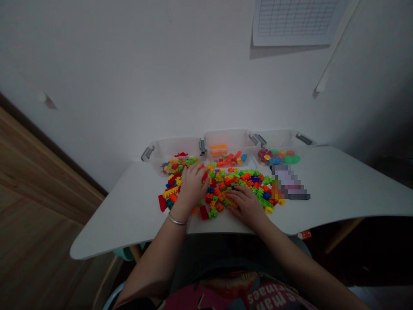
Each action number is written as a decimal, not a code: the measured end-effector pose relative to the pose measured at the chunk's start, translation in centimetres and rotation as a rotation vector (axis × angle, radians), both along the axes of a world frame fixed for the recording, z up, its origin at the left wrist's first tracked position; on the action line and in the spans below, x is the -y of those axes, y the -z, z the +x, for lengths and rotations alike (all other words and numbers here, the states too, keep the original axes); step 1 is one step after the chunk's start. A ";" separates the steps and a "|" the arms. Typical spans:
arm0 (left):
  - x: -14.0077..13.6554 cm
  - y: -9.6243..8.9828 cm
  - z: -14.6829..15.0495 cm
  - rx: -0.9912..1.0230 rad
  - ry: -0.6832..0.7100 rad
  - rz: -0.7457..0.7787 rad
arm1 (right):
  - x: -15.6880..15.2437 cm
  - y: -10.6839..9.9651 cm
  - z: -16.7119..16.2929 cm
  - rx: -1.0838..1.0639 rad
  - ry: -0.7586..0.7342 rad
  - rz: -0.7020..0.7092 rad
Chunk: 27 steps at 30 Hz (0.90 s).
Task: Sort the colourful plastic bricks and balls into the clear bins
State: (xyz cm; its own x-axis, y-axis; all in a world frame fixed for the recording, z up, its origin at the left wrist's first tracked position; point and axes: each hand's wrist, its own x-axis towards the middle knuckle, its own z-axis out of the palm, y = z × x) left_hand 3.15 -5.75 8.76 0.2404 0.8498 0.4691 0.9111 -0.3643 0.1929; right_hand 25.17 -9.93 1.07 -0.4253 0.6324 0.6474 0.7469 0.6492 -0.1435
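Observation:
A pile of colourful plastic toy bricks (pixel 219 187) is spread over the white table. My left hand (pixel 192 184), with a silver bangle on its wrist, is above the pile's left part, close to the left bin. Between its thumb and fingers is a red toy brick (pixel 205 175). At the front right of the pile, my right hand (pixel 248 206) rests low among the bricks. Its fingers and thumb close around a yellow toy brick (pixel 230 200), which they partly cover. The palms of both hands face down, so some of the fingertips are hidden.
Along the wall stand three clear bins: the left bin (pixel 171 146) with small mixed pieces, the middle bin (pixel 229 140) with orange, red and blue pieces, the right bin (pixel 277 138) with round pieces. A blurred phone-like object (pixel 292 183) lies right of the pile on the table (pixel 342 185).

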 end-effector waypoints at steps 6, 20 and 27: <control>0.7 2.4 1.5 -0.144 0.247 -0.109 | -0.2 0.1 0.0 0.042 -0.033 0.011; 0.0 4.2 0.6 -0.126 0.289 -0.180 | -0.3 0.1 -0.5 0.029 -0.026 0.028; -0.4 4.8 0.5 -0.102 0.285 -0.143 | -0.8 -2.0 0.7 -0.071 0.177 -0.016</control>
